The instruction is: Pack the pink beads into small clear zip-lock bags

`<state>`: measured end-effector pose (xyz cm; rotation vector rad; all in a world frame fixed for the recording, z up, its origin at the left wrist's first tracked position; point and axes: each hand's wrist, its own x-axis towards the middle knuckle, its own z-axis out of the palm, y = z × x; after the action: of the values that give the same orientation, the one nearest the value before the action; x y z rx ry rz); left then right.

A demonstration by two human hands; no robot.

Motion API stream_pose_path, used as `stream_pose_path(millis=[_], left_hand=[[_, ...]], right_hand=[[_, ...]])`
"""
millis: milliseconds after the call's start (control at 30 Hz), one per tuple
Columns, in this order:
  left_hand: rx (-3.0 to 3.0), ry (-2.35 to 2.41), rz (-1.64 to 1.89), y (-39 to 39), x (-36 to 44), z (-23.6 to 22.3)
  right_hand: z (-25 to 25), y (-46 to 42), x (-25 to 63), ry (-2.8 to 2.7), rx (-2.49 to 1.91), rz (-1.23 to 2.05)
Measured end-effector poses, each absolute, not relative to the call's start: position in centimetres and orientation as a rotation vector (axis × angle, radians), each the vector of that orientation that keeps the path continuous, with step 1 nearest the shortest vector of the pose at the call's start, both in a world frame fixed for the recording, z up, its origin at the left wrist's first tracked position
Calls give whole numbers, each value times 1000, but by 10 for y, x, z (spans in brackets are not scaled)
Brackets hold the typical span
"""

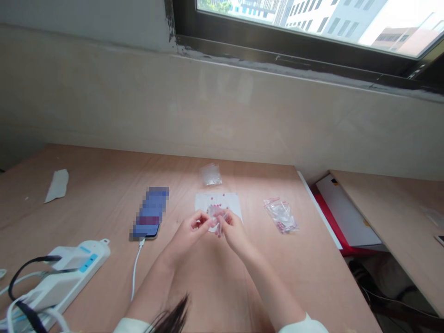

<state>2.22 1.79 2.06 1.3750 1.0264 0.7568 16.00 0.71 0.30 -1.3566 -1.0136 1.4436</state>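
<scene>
A small clear plastic bag (213, 212) is pinched between my two hands above a white sheet of paper (201, 200). My left hand (194, 227) grips its left side with closed fingers. On the other side, my right hand (233, 229) has thumb and fingers closed on the bag. Several small red-pink beads (217, 205) lie scattered on the paper, and a few show just below the bag. Whether any beads are inside it I cannot tell.
Filled clear bags (282, 216) lie to the right, and another clear bag (211, 175) lies behind the paper. A phone (149, 213) on a white cable and a power strip (74, 266) are at left. A torn paper piece (57, 185) lies far left.
</scene>
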Motion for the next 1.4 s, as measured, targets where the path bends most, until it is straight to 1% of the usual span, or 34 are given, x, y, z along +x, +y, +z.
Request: stream_pose_path(millis=[100,233,400,600,800,1100,1400], left_hand=[[1231,1199,820,19,8,4],[1128,1050,633,18,-3,-17],[1022,1122,736,21,-6,-31],[978,1148,792,25,-14,-43],[916,1163,761,24,-22,-39],[1081,1293,791,29,-15,-28],[1184,1317,768,40,-9,-21]], right_hand=[[4,5,164,-973,-1286,1553],[-3,8,164,-975,-1189,1704],[-30,11,163,-848,-1404,1523],[-43,8,165,-1001,-1422,1573],[-43,13,167,-932,-1453,1632],[-50,12,174,-851,-1364,1700],[-47,16,177,-820,-1321,1706]])
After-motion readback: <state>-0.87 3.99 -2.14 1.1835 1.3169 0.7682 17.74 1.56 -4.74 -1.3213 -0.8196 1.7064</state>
